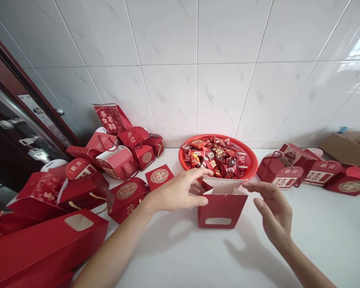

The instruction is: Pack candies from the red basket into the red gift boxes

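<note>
Red card makes up the box [222, 208], and the left grip [178, 191] has it lightly by the top left: thumb on the near panel, fingers over that side toward the back. The right grip [277, 214] is half-curled with a wide gap between thumb and fingers. Its fingertips are right by the top right corner; can't tell if they touch, but it doesn't have hold of anything.

Progress-wise, I'd call the body done: walls up, shape squared off. The top is what's left — white-lined flaps stick up and nothing covers them. I can't see to the bottom, so no idea if there's anything inside.

The mouth points up and the panel with the pale patch [218, 221] faces the person. The wide side runs left to right, but whether that or the height is the long axis is hard to judge from this steep angle.

It stands on the white surface [168, 260], just in front of a red basket [253, 162] of wrapped sweets [219, 154]. Farther out — more red boxes [126, 192] left, handled boxes [285, 176] right, brown carton [340, 149] beyond.
</note>
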The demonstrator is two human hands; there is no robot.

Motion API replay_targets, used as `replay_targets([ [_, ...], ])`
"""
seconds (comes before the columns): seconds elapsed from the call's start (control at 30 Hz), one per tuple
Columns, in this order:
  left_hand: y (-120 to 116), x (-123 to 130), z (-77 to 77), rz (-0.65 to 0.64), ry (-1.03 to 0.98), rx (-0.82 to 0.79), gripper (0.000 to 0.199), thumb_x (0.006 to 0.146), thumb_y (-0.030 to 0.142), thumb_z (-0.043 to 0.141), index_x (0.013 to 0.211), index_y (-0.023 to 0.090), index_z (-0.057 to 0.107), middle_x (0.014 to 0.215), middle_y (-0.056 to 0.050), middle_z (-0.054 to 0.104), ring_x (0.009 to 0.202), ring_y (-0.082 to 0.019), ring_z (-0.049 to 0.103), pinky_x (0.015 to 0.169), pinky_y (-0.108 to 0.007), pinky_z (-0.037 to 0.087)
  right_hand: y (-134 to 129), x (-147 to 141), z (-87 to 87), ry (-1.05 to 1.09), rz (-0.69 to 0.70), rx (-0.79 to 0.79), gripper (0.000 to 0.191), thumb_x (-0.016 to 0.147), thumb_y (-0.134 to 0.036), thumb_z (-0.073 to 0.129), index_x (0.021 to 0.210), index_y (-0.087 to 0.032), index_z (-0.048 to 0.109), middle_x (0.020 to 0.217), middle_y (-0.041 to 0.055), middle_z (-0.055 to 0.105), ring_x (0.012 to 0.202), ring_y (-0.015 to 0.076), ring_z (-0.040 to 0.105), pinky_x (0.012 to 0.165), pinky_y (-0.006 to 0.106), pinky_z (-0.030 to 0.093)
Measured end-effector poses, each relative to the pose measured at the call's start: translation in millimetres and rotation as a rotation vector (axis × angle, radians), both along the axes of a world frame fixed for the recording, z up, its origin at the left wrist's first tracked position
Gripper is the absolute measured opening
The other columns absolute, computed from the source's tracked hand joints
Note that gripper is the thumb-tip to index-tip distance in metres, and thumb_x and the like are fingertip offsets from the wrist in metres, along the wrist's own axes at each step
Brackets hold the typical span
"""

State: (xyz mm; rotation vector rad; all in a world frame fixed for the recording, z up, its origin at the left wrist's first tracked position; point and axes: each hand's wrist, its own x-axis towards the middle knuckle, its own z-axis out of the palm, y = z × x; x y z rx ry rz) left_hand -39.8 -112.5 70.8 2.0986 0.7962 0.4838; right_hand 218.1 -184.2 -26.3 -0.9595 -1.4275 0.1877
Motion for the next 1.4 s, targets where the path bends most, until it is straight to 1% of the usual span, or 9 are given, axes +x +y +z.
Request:
replay_targets([
  [0.2,-1,-4,7.4,0.103,-0.152,0.302,0.036,0.090,0.028,0.069,0.126,0.025,0.064,0.126,-0.007,0.068,0.086,-0.015,0.071,0.083,-0.030,0.059,-8,-12,13.5,-0.216,-0.037,0.190,0.029,0.090,-0.006,0.059,0.114,-0.022,0.061,0.113,0.0139,0.071,0.104,0.0292,0.069,0.083,0.045,0.058],
  [0.3,-9,3,7.2,-0.025,-0.214,0.466,0.016,0.098,0.023,0.058,0.107,0.022,0.070,0.103,-0.004,0.074,0.087,-0.016,0.070,0.085,-0.029,0.056,-5,-15,25.5,-0.405,-0.037,0.220,0.037,0.088,-0.004,0.059,0.120,-0.023,0.062,0.105,0.0112,0.074,0.099,0.0281,0.068,0.079,0.043,0.057],
  [0.4,-17,11,0.9,-0.181,-0.056,0.585,0.022,0.102,0.019,0.049,0.112,0.021,0.069,0.109,-0.006,0.076,0.104,-0.019,0.069,0.096,-0.034,0.052,1,-18,34.4,-0.556,0.003,0.213,0.033,0.090,-0.008,0.061,0.119,-0.024,0.062,0.100,0.0083,0.075,0.099,0.0271,0.067,0.082,0.043,0.056],
  [0.53,-18,17,-7.1,-0.138,0.196,0.733,0.024,0.105,0.024,0.046,0.114,0.018,0.067,0.111,-0.009,0.074,0.107,-0.024,0.067,0.101,-0.042,0.046,10,-21,44.5,-0.661,0.007,0.199,0.012,0.092,-0.013,0.061,0.100,-0.022,0.063,0.088,0.0050,0.072,0.084,0.0218,0.065,0.083,0.041,0.050],
  [0.7,-15,13,-1.4,-0.097,0.227,0.679,0.031,0.107,0.035,0.041,0.105,0.020,0.068,0.100,-0.006,0.076,0.093,-0.022,0.069,0.087,-0.037,0.046,14,-21,64.0,-0.803,0.083,0.161,0.029,0.099,-0.020,0.056,0.070,-0.022,0.053,0.060,-0.0036,0.054,0.057,0.0135,0.046,0.070,0.033,0.039],
  [0.83,-15,6,7.7,-0.040,0.270,0.633,0.024,0.101,0.018,0.046,0.105,0.021,0.069,0.096,-0.003,0.078,0.083,-0.019,0.070,0.086,-0.035,0.044,17,-27,74.9,-0.820,0.142,0.152,0.045,0.101,-0.019,0.053,0.057,-0.019,0.043,0.052,-0.0063,0.041,0.053,0.0108,0.033,0.069,0.032,0.032],
  [1.03,-7,-14,17.5,-0.012,0.320,0.520,0.051,0.078,-0.001,0.051,0.120,0.022,0.070,0.116,-0.003,0.077,0.104,-0.022,0.070,0.089,-0.032,0.047,25,-34,82.1,-0.839,0.241,0.117,0.048,0.099,-0.019,0.055,0.053,-0.018,0.041,0.048,-0.0078,0.037,0.051,0.0093,0.024,0.067,0.032,0.031],
  [1.2,-6,-13,16.7,-0.069,0.293,0.466,0.052,0.079,-0.002,0.047,0.119,0.020,0.071,0.116,-0.004,0.075,0.097,-0.020,0.071,0.078,-0.027,0.049,33,-25,110.9,-0.870,0.459,-0.229,0.040,0.099,-0.025,0.058,0.059,-0.019,0.058,0.053,-0.0034,0.053,0.052,0.0112,0.043,0.065,0.032,0.040],
  [1.4,-16,-1,8.2,-0.180,0.290,0.530,0.037,0.092,0.005,0.046,0.114,0.020,0.072,0.101,-0.004,0.071,0.080,-0.017,0.067,0.068,-0.027,0.045,54,12,134.7,-0.317,0.510,-0.341,0.027,0.095,-0.041,0.066,0.079,-0.023,0.078,0.077,0.0048,0.076,0.073,0.0198,0.068,0.069,0.032,0.052],
])
